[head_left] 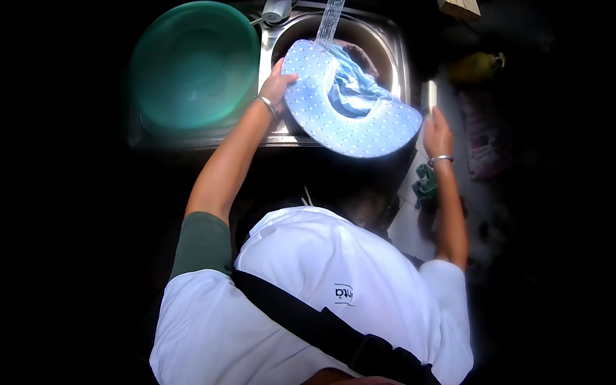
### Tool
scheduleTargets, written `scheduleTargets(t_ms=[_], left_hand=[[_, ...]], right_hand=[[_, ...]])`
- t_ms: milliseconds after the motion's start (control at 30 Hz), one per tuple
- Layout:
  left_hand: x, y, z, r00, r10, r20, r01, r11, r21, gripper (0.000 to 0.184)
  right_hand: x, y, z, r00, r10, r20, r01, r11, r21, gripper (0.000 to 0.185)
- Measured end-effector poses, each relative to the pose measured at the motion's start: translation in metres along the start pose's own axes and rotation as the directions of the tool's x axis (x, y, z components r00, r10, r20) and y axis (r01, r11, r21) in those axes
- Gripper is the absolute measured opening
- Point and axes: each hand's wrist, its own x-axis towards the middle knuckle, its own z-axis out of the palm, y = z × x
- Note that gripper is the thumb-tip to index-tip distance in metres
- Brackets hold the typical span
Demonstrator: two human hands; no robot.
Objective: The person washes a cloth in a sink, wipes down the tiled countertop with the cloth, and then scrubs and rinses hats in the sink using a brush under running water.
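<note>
A light blue sun hat with a wide dotted brim (359,138) is held over the round sink bowl (393,51), its crumpled cloth crown facing the basin. My left hand (276,86) grips the brim's left edge, thumb on top. Water (328,22) runs down onto the upper left part of the brim. To the right of the hat, my right hand (437,131) is closed around a pale, oblong object (432,95), which I cannot identify. This hand is apart from the brim. Some brownish cloth (360,56) shows behind the crown.
A large green basin (192,67) covers the left side of the metal sink (273,136). On the right are a yellow bottle (475,66), a pinkish bag (484,151) and a green item (423,183). A wooden block (461,8) lies at the top right.
</note>
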Motion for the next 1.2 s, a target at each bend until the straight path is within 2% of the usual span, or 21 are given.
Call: scheduleTargets(t_ms=[33, 67, 100, 133, 167, 233, 267, 333, 400, 500, 567, 633, 667, 767, 867, 900, 933, 1000, 1067, 1133, 1200], left_hand=[[0.001, 0.001, -0.002, 0.999, -0.004, 0.048, 0.005, 1.0, -0.017, 0.071], [0.002, 0.002, -0.002, 0.995, -0.009, 0.097, 0.012, 0.999, -0.032, 0.073], [-0.002, 0.006, 0.005, 0.995, -0.03, 0.093, 0.031, 0.999, -0.01, 0.073], [-0.002, 0.003, 0.005, 0.99, -0.021, 0.136, 0.028, 0.998, -0.051, 0.073], [0.001, -0.001, 0.002, 0.983, -0.004, 0.184, 0.022, 0.995, -0.092, 0.074], [0.0, -0.003, 0.003, 0.979, 0.004, 0.203, 0.031, 0.985, -0.168, 0.076], [0.022, -0.025, -0.02, 0.975, -0.087, 0.203, 0.129, 0.97, -0.206, 0.077], [0.007, -0.018, -0.015, 0.967, -0.001, 0.255, 0.037, 0.99, -0.135, 0.073], [0.007, -0.021, -0.011, 0.942, 0.06, 0.329, -0.005, 0.986, -0.166, 0.073], [0.009, -0.024, -0.016, 0.967, 0.041, 0.251, 0.004, 0.985, -0.174, 0.075], [0.005, -0.021, -0.013, 0.985, -0.002, 0.172, 0.036, 0.98, -0.197, 0.075], [0.016, -0.033, -0.018, 0.975, -0.003, 0.221, 0.036, 0.989, -0.145, 0.077], [0.02, -0.037, -0.023, 0.967, -0.007, 0.254, 0.037, 0.993, -0.112, 0.078], [0.011, -0.028, -0.011, 0.961, 0.035, 0.276, -0.03, 0.999, -0.023, 0.079], [0.021, -0.039, -0.021, 0.979, -0.01, 0.205, 0.011, 1.0, -0.005, 0.075], [0.02, -0.042, -0.023, 0.984, -0.044, 0.174, 0.047, 0.999, -0.013, 0.073], [0.015, -0.032, -0.016, 0.988, -0.074, 0.137, 0.073, 0.997, 0.013, 0.067], [0.022, -0.039, -0.019, 0.986, -0.082, 0.144, 0.052, 0.979, 0.198, 0.071], [0.034, -0.062, -0.023, 0.978, 0.142, 0.153, -0.183, 0.936, 0.301, 0.07], [0.037, -0.062, -0.024, 0.971, 0.139, 0.195, -0.203, 0.909, 0.365, 0.067], [0.041, -0.07, -0.028, 0.963, 0.185, 0.197, -0.248, 0.894, 0.374, 0.067]], right_hand=[[0.008, -0.035, -0.022, 0.993, 0.102, 0.063, -0.107, 0.991, 0.083, 0.036], [0.015, -0.066, -0.031, 0.993, 0.093, 0.067, -0.106, 0.969, 0.225, 0.032], [0.02, -0.091, -0.031, 0.994, 0.038, 0.102, -0.075, 0.916, 0.395, 0.029], [0.021, -0.118, -0.024, 0.988, -0.108, 0.113, 0.04, 0.872, 0.489, 0.03], [0.021, -0.148, -0.02, 0.929, -0.136, 0.344, -0.051, 0.873, 0.484, 0.031], [0.022, -0.198, 0.004, 0.852, -0.321, 0.413, 0.072, 0.854, 0.515, 0.036], [0.026, -0.213, 0.032, 0.84, -0.346, 0.418, 0.093, 0.851, 0.518, 0.037], [0.054, -0.217, 0.083, 0.867, -0.282, 0.411, 0.101, 0.907, 0.409, 0.037], [0.085, -0.213, 0.11, 0.877, -0.155, 0.455, 0.022, 0.959, 0.284, 0.038], [0.079, -0.215, 0.101, 0.841, -0.234, 0.488, 0.081, 0.946, 0.313, 0.038], [0.058, -0.208, 0.082, 0.815, -0.382, 0.435, 0.176, 0.879, 0.443, 0.04], [0.062, -0.204, 0.073, 0.799, -0.45, 0.4, 0.246, 0.85, 0.465, 0.039], [0.073, -0.209, 0.069, 0.762, -0.345, 0.548, 0.191, 0.928, 0.319, 0.042], [0.11, -0.191, 0.118, 0.781, -0.202, 0.591, 0.17, 0.979, 0.109, 0.049], [0.101, -0.207, 0.087, 0.733, -0.328, 0.596, 0.244, 0.944, 0.221, 0.046], [0.087, -0.203, 0.079, 0.719, -0.425, 0.55, 0.263, 0.899, 0.351, 0.044], [0.076, -0.211, 0.056, 0.692, -0.446, 0.568, 0.279, 0.89, 0.36, 0.039], [0.076, -0.209, 0.049, 0.696, -0.392, 0.602, 0.289, 0.92, 0.264, 0.038], [0.092, -0.193, 0.084, 0.736, -0.372, 0.566, 0.351, 0.924, 0.151, 0.039], [0.111, -0.2, 0.091, 0.715, -0.237, 0.658, 0.312, 0.95, 0.004, 0.042], [0.112, -0.196, 0.102, 0.706, -0.283, 0.649, 0.358, 0.933, 0.017, 0.042]])
